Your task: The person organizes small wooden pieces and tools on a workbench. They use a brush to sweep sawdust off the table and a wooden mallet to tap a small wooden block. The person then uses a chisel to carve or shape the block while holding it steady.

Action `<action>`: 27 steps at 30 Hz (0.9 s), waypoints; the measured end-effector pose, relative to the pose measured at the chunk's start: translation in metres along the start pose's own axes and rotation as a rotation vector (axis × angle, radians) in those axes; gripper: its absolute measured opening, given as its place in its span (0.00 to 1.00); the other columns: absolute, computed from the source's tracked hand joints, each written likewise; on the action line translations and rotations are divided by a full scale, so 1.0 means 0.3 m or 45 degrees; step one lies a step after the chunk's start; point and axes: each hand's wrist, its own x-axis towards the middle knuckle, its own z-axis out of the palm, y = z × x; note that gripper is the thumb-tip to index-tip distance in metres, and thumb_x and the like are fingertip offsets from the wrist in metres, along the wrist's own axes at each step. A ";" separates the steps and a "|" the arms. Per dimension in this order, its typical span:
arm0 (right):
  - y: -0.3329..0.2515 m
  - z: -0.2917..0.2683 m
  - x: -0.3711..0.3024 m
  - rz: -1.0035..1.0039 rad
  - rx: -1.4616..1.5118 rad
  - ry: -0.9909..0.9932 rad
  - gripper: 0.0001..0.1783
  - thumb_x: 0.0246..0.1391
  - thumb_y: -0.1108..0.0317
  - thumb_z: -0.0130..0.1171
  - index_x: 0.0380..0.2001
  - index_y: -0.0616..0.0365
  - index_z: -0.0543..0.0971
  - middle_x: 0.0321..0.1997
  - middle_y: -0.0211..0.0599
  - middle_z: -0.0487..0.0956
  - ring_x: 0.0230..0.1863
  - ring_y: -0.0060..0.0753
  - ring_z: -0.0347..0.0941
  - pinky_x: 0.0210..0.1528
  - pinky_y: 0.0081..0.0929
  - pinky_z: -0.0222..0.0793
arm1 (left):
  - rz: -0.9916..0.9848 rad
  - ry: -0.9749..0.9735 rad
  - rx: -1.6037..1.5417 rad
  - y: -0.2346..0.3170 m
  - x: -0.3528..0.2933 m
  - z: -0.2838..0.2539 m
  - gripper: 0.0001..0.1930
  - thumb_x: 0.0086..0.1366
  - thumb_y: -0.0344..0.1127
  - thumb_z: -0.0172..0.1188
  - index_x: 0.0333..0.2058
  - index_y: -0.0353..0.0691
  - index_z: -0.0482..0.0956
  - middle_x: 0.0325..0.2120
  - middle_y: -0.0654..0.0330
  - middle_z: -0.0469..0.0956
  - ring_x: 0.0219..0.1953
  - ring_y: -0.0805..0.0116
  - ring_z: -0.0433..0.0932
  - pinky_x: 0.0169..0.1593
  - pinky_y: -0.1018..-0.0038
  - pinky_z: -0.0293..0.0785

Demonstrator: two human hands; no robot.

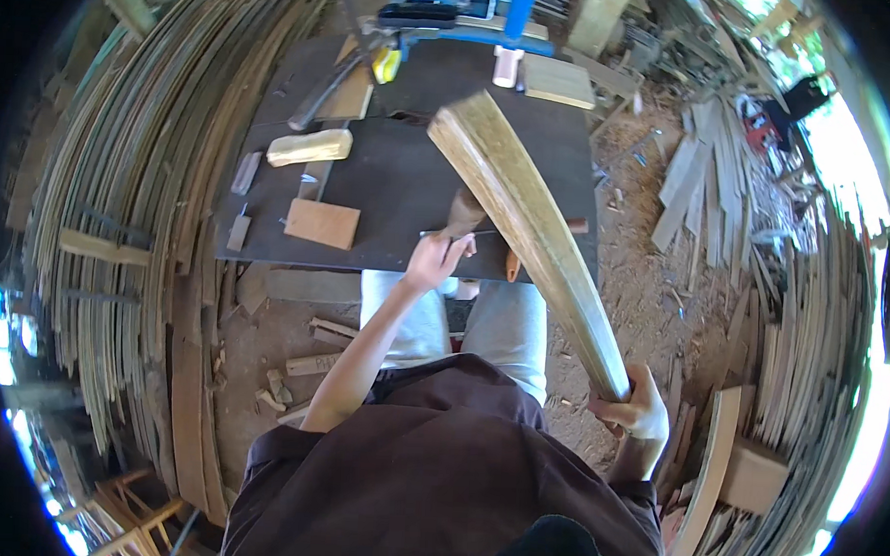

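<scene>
My right hand [639,407] is wrapped round the lower end of a long squared wooden beam [540,223], which slants up and left over the dark table. My left hand [436,258] is closed at the table's near edge, on a brown flared wooden piece [464,215] that rises above its fingers. Part of that piece lies behind the beam, so its full shape is hidden. Close by, an orange-brown handle [512,266] pokes out beside the beam. Another brown handle [577,225] shows on the beam's right.
The dark table [389,188] bears a reddish-brown block [322,224], a pale wood piece [310,148], a hammer [319,104] and a flat board [558,81]. Behind stands a blue metal frame [518,16]. Stacked wood strips [124,198] line the left, with more at right.
</scene>
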 end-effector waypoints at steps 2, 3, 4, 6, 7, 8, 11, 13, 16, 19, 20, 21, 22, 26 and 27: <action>0.000 -0.019 0.006 -0.027 0.056 -0.056 0.12 0.36 0.74 0.66 0.26 0.67 0.75 0.14 0.31 0.72 0.10 0.19 0.65 0.09 0.19 0.56 | 0.004 -0.017 0.029 -0.013 -0.004 -0.002 0.12 0.69 0.34 0.48 0.30 0.33 0.75 0.22 0.54 0.78 0.27 0.61 0.81 0.33 0.69 0.75; -0.002 -0.024 0.005 -0.086 0.124 -0.070 0.12 0.36 0.74 0.66 0.25 0.67 0.75 0.14 0.31 0.72 0.10 0.19 0.65 0.09 0.19 0.56 | 0.012 -0.007 0.020 -0.004 -0.005 -0.003 0.12 0.69 0.34 0.48 0.29 0.33 0.75 0.22 0.54 0.78 0.27 0.61 0.81 0.34 0.69 0.75; -0.006 -0.024 0.003 -0.145 0.188 -0.086 0.11 0.36 0.74 0.66 0.25 0.67 0.75 0.14 0.31 0.72 0.10 0.20 0.65 0.09 0.19 0.56 | 0.015 -0.010 0.005 -0.003 -0.003 -0.004 0.12 0.68 0.34 0.47 0.29 0.33 0.75 0.22 0.54 0.78 0.27 0.61 0.81 0.33 0.69 0.75; -0.013 -0.023 0.004 -0.254 0.329 -0.140 0.08 0.35 0.80 0.64 0.22 0.66 0.74 0.15 0.36 0.73 0.09 0.21 0.63 0.07 0.19 0.52 | 0.009 -0.002 -0.028 -0.001 0.000 -0.003 0.13 0.68 0.34 0.47 0.28 0.34 0.75 0.21 0.55 0.78 0.26 0.62 0.80 0.33 0.69 0.74; -0.003 -0.024 -0.002 -0.189 0.269 -0.132 0.08 0.35 0.79 0.64 0.21 0.66 0.74 0.15 0.36 0.72 0.09 0.21 0.63 0.07 0.19 0.52 | 0.022 -0.012 -0.026 0.000 0.002 0.001 0.13 0.68 0.34 0.47 0.28 0.34 0.75 0.21 0.55 0.78 0.26 0.62 0.80 0.33 0.69 0.74; 0.008 -0.025 -0.005 -0.124 0.209 -0.126 0.08 0.34 0.79 0.64 0.21 0.65 0.74 0.15 0.35 0.72 0.09 0.20 0.63 0.07 0.19 0.52 | 0.034 -0.020 -0.024 0.002 0.005 0.006 0.13 0.69 0.34 0.47 0.28 0.34 0.75 0.21 0.55 0.78 0.26 0.62 0.80 0.33 0.69 0.74; -0.011 -0.015 -0.020 0.022 0.122 -0.066 0.09 0.34 0.79 0.64 0.21 0.65 0.74 0.14 0.32 0.72 0.09 0.19 0.63 0.08 0.19 0.52 | 0.074 0.000 -0.014 -0.001 0.011 0.012 0.13 0.68 0.34 0.47 0.28 0.34 0.76 0.21 0.54 0.78 0.26 0.62 0.80 0.32 0.69 0.74; -0.017 -0.006 -0.019 0.102 0.064 -0.022 0.09 0.33 0.78 0.64 0.21 0.65 0.74 0.14 0.31 0.71 0.09 0.19 0.63 0.09 0.19 0.52 | 0.084 0.014 0.042 -0.015 -0.003 0.005 0.12 0.68 0.34 0.47 0.28 0.34 0.75 0.22 0.54 0.78 0.26 0.62 0.80 0.32 0.69 0.74; -0.043 0.003 -0.020 -0.002 0.161 -0.013 0.09 0.33 0.79 0.64 0.21 0.66 0.73 0.14 0.34 0.71 0.09 0.20 0.63 0.07 0.19 0.51 | 0.093 -0.026 0.024 -0.024 -0.006 0.003 0.11 0.67 0.32 0.47 0.30 0.34 0.75 0.22 0.54 0.78 0.26 0.61 0.80 0.33 0.69 0.74; -0.025 0.003 -0.020 -0.035 0.301 0.040 0.13 0.34 0.76 0.65 0.27 0.69 0.74 0.16 0.35 0.72 0.10 0.22 0.65 0.08 0.19 0.53 | 0.079 -0.018 0.013 -0.012 -0.003 0.007 0.10 0.67 0.33 0.47 0.30 0.35 0.74 0.22 0.55 0.77 0.26 0.61 0.79 0.33 0.69 0.74; -0.009 -0.003 0.000 -0.103 0.325 -0.093 0.12 0.35 0.76 0.64 0.26 0.68 0.74 0.16 0.34 0.72 0.10 0.21 0.65 0.08 0.19 0.53 | 0.063 -0.036 0.001 -0.017 0.001 0.005 0.11 0.68 0.34 0.48 0.30 0.35 0.74 0.21 0.55 0.77 0.26 0.61 0.79 0.33 0.69 0.74; 0.017 -0.010 0.016 -0.170 0.352 -0.217 0.11 0.36 0.77 0.64 0.25 0.67 0.74 0.16 0.34 0.72 0.10 0.21 0.65 0.08 0.19 0.54 | 0.052 -0.060 -0.016 -0.029 0.005 0.010 0.11 0.68 0.34 0.48 0.30 0.36 0.75 0.21 0.56 0.77 0.26 0.62 0.80 0.33 0.70 0.74; 0.024 -0.003 0.029 -0.131 0.293 -0.158 0.11 0.35 0.78 0.64 0.24 0.68 0.73 0.15 0.35 0.71 0.09 0.21 0.63 0.08 0.19 0.53 | 0.037 -0.045 -0.013 -0.037 0.003 0.010 0.11 0.68 0.36 0.48 0.30 0.36 0.75 0.21 0.55 0.77 0.26 0.61 0.80 0.33 0.69 0.74; 0.043 0.024 0.029 -0.048 0.131 0.081 0.12 0.31 0.79 0.63 0.23 0.68 0.72 0.13 0.35 0.70 0.07 0.20 0.61 0.07 0.19 0.52 | 0.036 -0.018 0.090 -0.044 -0.007 -0.001 0.15 0.68 0.42 0.51 0.31 0.36 0.76 0.22 0.53 0.79 0.26 0.56 0.81 0.32 0.67 0.75; 0.041 0.028 0.026 -0.039 0.116 0.142 0.12 0.31 0.78 0.64 0.23 0.69 0.72 0.13 0.35 0.70 0.07 0.20 0.61 0.06 0.18 0.52 | 0.047 -0.025 0.136 -0.043 -0.009 -0.006 0.16 0.68 0.43 0.51 0.32 0.35 0.76 0.22 0.53 0.79 0.26 0.55 0.81 0.31 0.66 0.76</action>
